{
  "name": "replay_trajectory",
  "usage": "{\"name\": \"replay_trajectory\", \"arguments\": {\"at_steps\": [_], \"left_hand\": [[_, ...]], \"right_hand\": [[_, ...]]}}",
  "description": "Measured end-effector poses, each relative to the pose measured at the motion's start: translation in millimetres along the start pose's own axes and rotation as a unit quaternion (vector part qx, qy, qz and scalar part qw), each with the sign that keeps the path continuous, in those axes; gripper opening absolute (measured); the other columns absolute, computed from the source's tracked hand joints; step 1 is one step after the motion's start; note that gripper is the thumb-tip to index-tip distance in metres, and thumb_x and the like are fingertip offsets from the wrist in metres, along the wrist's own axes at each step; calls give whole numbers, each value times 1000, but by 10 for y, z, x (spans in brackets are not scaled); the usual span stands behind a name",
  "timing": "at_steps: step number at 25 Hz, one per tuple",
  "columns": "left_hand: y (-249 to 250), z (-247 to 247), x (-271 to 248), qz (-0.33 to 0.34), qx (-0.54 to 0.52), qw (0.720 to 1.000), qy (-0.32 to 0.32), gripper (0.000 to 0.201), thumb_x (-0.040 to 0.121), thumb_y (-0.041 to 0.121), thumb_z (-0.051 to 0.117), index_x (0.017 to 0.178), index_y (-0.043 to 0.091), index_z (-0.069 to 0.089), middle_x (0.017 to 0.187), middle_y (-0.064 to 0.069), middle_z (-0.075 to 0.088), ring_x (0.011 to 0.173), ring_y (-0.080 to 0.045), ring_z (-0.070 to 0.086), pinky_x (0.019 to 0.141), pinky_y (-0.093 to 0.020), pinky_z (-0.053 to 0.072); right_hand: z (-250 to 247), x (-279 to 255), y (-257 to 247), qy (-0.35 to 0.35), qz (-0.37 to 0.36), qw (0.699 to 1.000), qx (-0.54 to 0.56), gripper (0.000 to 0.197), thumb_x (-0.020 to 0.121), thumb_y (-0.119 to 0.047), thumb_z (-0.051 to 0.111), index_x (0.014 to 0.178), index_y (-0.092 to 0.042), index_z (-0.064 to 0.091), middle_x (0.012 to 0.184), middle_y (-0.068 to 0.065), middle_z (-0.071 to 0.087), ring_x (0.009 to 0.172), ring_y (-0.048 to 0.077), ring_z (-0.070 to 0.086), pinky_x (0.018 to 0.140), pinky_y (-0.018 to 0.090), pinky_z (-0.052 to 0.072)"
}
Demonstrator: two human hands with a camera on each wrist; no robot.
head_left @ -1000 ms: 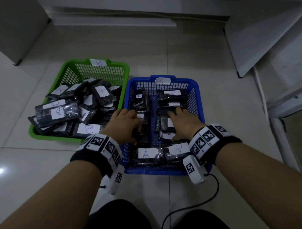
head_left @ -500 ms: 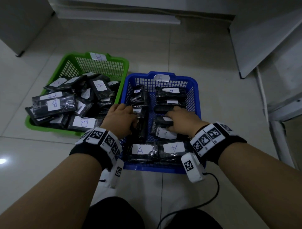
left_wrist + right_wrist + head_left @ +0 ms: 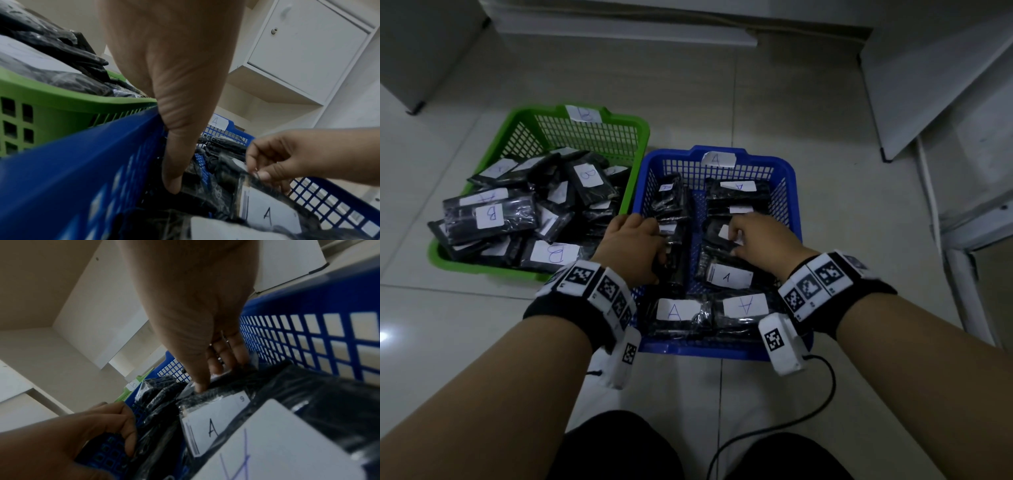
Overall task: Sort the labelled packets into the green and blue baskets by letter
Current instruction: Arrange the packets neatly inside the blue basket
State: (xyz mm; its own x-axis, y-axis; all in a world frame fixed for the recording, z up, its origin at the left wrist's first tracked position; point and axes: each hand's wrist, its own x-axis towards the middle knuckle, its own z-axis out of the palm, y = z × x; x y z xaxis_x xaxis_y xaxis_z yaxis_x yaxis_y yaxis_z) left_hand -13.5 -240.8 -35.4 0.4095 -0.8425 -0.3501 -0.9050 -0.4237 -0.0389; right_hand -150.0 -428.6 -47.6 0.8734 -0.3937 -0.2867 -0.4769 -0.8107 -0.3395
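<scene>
The blue basket (image 3: 705,346), tagged A, holds several black packets with white A labels, one of them (image 3: 727,275) just below my right wrist. The green basket (image 3: 619,119) to its left, tagged B, is piled with packets such as one labelled B (image 3: 489,216). My left hand (image 3: 654,245) is in the blue basket's left column, with fingers and thumb (image 3: 172,181) curled round a dark packet (image 3: 676,263) standing on edge. In the right column, my right hand (image 3: 734,236) pinches the plastic edge of a packet (image 3: 232,381).
Both baskets sit on a pale tiled floor. White cabinets (image 3: 945,85) stand behind and to the right, and a grey unit (image 3: 421,51) is at the far left. A black cable (image 3: 774,425) trails on the floor between my knees.
My right hand went from lying flat on the packets to pinching one, which uncovered an A-labelled packet beneath the wrist. My left hand stayed on the left column.
</scene>
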Motion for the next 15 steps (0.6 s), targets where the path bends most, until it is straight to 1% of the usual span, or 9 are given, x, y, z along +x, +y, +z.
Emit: {"name": "replay_trajectory", "arguments": {"at_steps": [1, 3, 4, 6, 9, 11, 12, 13, 15], "left_hand": [[5, -5, 0, -1, -3, 1000, -1, 37, 72, 47, 71, 106, 37, 60, 124, 6, 41, 124, -20, 31, 114, -43, 14], [4, -6, -2, 1, -5, 1000, 3, 34, 74, 45, 70, 106, 37, 61, 124, 7, 42, 124, -20, 31, 113, -43, 13], [0, -4, -6, 2, -7, 1000, 7, 33, 75, 44, 69, 106, 36, 61, 124, 6, 42, 123, -21, 32, 113, -43, 13], [-8, -3, -9, 2, -12, 1000, 16, 32, 76, 42, 68, 107, 34, 62, 124, 6, 44, 123, -21, 33, 113, -43, 14], [2, -3, -12, 1, 8, 1000, 8, 38, 72, 45, 72, 106, 35, 60, 122, 7, 43, 122, -21, 33, 114, -43, 15], [22, -5, -9, -1, 32, 999, 2, 45, 67, 48, 75, 107, 34, 59, 122, 6, 43, 122, -21, 33, 114, -44, 17], [29, -9, -4, -3, 43, 999, 1, 48, 66, 49, 75, 108, 32, 59, 122, 5, 44, 122, -22, 33, 114, -45, 18], [40, -16, 7, -2, 53, 999, 0, 50, 65, 51, 75, 109, 31, 58, 123, 4, 44, 122, -22, 33, 113, -45, 18], [55, -38, 34, -3, 74, 997, -3, 54, 66, 52, 73, 112, 28, 57, 124, 2, 44, 122, -24, 33, 113, -46, 18]], "right_hand": [[-6, -7, -2, -23, 3, 1000, 15, 22, 79, -27, 73, 95, -17, 61, 99, 0, 60, 95, 21, 57, 74, 29, 44], [-35, -34, -19, -74, -1, 997, 5, 28, 73, -32, 78, 90, -18, 61, 88, -4, 57, 85, 16, 55, 70, 28, 44], [-42, -51, -30, -93, -7, 996, -14, 30, 70, -32, 80, 89, -19, 61, 88, -5, 53, 85, 15, 52, 69, 28, 42], [-26, -82, -63, -110, -13, 992, -61, 28, 71, -27, 79, 92, -19, 61, 94, -2, 49, 92, 18, 49, 73, 30, 42], [-27, -93, -106, -110, -7, 990, -88, 21, 78, -23, 72, 94, -14, 62, 106, 6, 53, 102, 24, 49, 82, 36, 47], [-125, -67, -120, -118, 2, 991, -61, 23, 82, -22, 68, 99, -7, 61, 106, 10, 59, 97, 25, 54, 78, 33, 47], [-188, -42, -125, -120, 13, 992, -33, 24, 85, -21, 66, 102, -7, 59, 104, 9, 60, 93, 24, 55, 74, 30, 43], [-245, -19, -120, -114, 27, 993, 1, 23, 87, -22, 64, 104, -10, 55, 102, 7, 59, 90, 21, 53, 71, 28, 39], [-307, 45, -100, -62, 59, 994, 69, 20, 90, -22, 61, 106, -15, 50, 101, 3, 56, 88, 19, 51, 70, 26, 35]]}}
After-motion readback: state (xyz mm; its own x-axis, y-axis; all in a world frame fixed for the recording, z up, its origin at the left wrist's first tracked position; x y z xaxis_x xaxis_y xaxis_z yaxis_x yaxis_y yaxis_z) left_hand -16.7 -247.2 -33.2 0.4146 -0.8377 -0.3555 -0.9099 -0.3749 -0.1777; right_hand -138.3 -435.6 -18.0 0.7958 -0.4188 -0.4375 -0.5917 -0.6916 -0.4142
